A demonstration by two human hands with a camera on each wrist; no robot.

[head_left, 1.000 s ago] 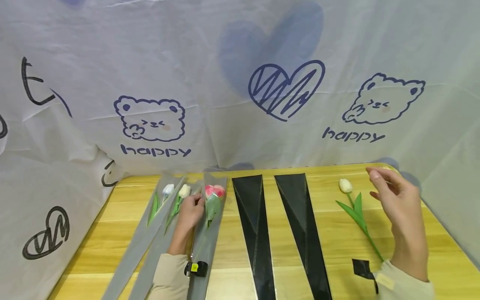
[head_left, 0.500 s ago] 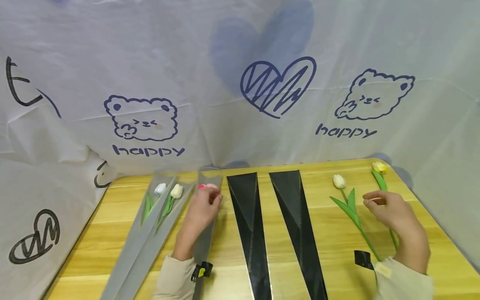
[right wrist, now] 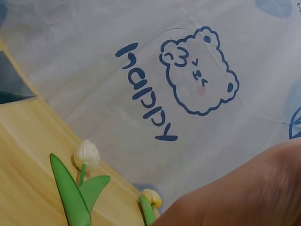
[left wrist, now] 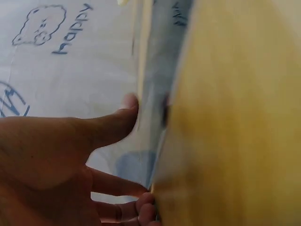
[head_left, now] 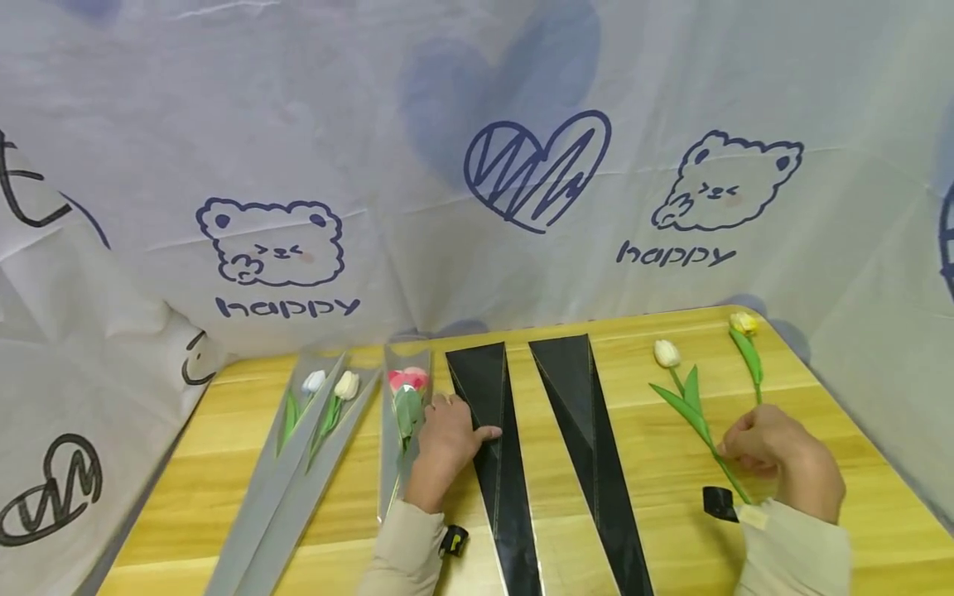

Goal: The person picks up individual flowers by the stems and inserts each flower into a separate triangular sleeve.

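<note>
The pink flower lies inside a grey sleeve on the left half of the bench, bloom toward the far edge. Just beside it, the left hand holds nothing, its thumb spread well away from the fingers; the thumb extends over the left black sleeve, though whether it touches is unclear. The fingers point toward the far edge of the bench, close to the right side of the grey sleeve.

The right hand has its fingers bent at the stem of the loose white tulip; I cannot tell whether it grasps that stem. Just beyond the hand, the yellow tulip lies near the far right corner, its lower stem hidden from the head camera.

Between the two hands, the right black sleeve lies well apart from the white tulip. Farther left, two more grey wrappers overlap, holding a cream tulip and a pale blue tulip. Behind the bench hangs a white cloth printed with bear faces, hearts and the word "happy"
</note>
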